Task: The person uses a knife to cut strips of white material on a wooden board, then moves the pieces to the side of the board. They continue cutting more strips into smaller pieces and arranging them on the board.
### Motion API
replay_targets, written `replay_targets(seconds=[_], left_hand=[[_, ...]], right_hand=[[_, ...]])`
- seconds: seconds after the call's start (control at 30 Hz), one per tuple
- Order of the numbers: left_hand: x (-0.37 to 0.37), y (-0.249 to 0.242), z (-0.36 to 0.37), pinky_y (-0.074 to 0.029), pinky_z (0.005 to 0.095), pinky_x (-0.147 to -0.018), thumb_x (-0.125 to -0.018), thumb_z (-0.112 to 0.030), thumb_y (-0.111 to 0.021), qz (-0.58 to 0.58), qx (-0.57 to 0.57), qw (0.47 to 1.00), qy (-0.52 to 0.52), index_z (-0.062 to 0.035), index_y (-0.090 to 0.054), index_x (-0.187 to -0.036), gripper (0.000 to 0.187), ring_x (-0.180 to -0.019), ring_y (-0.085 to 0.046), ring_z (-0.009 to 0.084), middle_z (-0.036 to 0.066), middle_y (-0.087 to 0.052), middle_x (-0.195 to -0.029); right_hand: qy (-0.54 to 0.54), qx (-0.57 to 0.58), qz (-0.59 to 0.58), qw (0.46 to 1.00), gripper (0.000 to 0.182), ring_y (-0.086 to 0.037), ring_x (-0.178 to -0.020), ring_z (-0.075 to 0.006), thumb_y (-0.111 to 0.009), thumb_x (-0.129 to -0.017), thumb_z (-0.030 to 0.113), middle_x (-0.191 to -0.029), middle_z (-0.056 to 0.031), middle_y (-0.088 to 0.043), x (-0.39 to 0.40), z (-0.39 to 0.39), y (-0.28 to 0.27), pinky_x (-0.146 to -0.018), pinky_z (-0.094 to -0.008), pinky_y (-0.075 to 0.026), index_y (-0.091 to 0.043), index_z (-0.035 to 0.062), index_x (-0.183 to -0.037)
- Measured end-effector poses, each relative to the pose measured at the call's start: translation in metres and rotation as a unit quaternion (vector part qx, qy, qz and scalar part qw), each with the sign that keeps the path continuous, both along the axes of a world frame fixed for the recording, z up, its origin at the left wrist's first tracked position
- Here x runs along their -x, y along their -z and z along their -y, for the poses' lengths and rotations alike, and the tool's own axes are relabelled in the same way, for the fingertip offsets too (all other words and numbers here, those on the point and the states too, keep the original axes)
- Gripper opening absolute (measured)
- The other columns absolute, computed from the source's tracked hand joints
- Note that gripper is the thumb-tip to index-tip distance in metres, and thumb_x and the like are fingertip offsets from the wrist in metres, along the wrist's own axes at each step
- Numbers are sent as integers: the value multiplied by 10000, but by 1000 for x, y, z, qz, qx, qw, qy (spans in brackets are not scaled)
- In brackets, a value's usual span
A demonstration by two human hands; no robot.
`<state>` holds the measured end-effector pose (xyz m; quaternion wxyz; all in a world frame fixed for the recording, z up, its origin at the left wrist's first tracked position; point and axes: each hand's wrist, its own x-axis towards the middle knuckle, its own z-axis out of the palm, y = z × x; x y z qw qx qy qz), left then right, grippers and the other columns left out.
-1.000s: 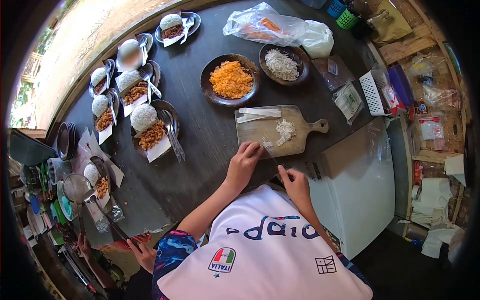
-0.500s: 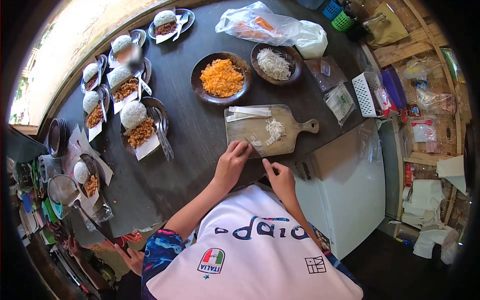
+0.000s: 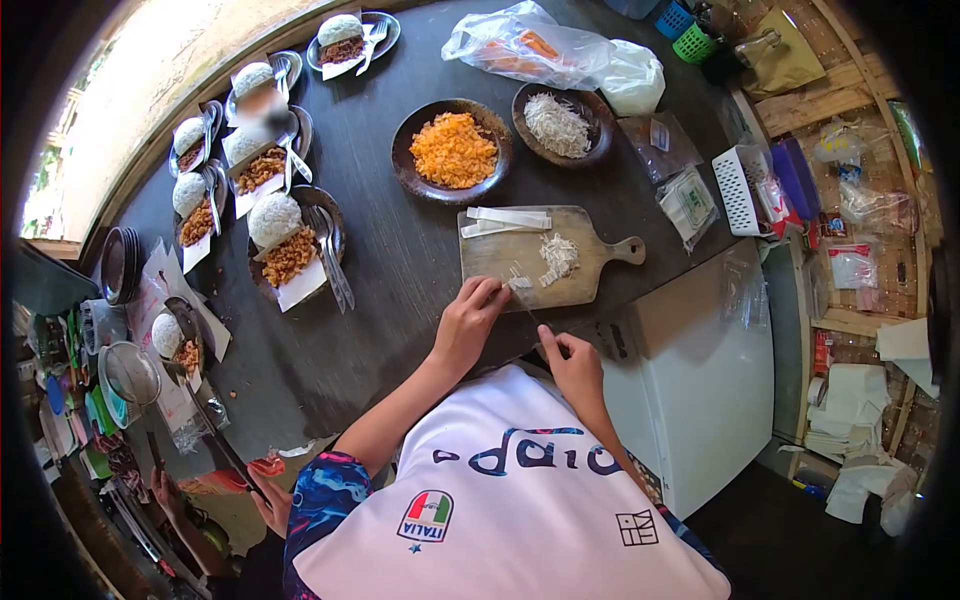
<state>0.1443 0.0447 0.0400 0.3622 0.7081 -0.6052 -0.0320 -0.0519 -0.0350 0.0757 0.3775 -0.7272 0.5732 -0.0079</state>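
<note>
On a wooden cutting board (image 3: 590,285) lie pale white sticks (image 3: 505,222), a small heap of thin white shreds (image 3: 560,257) and a few cut bits (image 3: 519,282) near its left edge. My left hand (image 3: 470,318), fingers curled, presses at that edge beside the cut bits; whatever is under its fingertips is hidden. My right hand (image 3: 574,364) is closed around a knife (image 3: 533,316), whose thin blade points toward the board and shows only in part. Beyond the board stand a dark bowl of orange shreds (image 3: 454,150) and one of white shreds (image 3: 557,126).
Several plates of rice with brown topping (image 3: 288,257) line the table's left side. A co-worker's hand (image 3: 272,508) grips a long dark handle at lower left, near a sieve (image 3: 132,374). Plastic bags (image 3: 540,50) lie at the back; a white basket (image 3: 737,190) stands right.
The view has shifted slightly, so the table things sit a little further right. Both my hands stay at the board's near edge. The co-worker's hand and the sieve have moved a little.
</note>
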Motion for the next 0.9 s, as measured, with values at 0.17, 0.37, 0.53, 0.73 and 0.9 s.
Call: replay_targets(seconds=[0.17, 0.37, 0.53, 0.73, 0.9], left_hand=[[2, 2, 2, -601, 362, -910, -809, -11, -709, -2, -2, 1000, -6, -13, -739, -1151, 343, -1151, -641, 261, 77, -650, -1171], [1, 0, 2, -603, 363, -905, -817, -15, -713, -1, 6, 1000, -3, -5, -742, -1148, 333, -1133, -650, 268, 78, -656, -1156], [2, 4, -1, -606, 363, -896, -829, -11, -712, 0, 4, 1000, 0, -5, -745, -1151, 324, -1136, -650, 269, 77, -655, -1165], [0, -1, 1, -606, 366, -897, -824, -7, -713, 1, 7, 1000, -2, -2, -749, -1149, 327, -1143, -649, 269, 75, -657, -1178], [1, 5, 1, -591, 405, -911, -842, -6, -737, -25, 4, 1000, -7, -25, -750, -1157, 315, -1127, -661, 301, 74, -674, -1171]], right_hand=[[11, -48, -6, 999, 634, -723, -839, -426, -622, -972, 666, -840, -207, -742, -16, 9, 0, -732, -462, -543, -786, 56, -924], [1, -23, 5, 1000, 593, -720, -836, -422, -636, -980, 625, -832, -209, -736, 1, 2, -4, -729, -457, -543, -784, 54, -919], [0, -23, 12, 1000, 606, -725, -832, -413, -643, -973, 631, -832, -204, -739, -17, 10, 3, -728, -464, -540, -779, 47, -891], [3, -27, 11, 1000, 618, -722, -834, -426, -635, -977, 639, -810, -205, -730, -5, 5, -4, -735, -466, -543, -773, 43, -882], [10, -36, 8, 999, 625, -725, -836, -425, -624, -981, 644, -827, -201, -739, -15, 5, -4, -742, -465, -547, -775, 45, -887]])
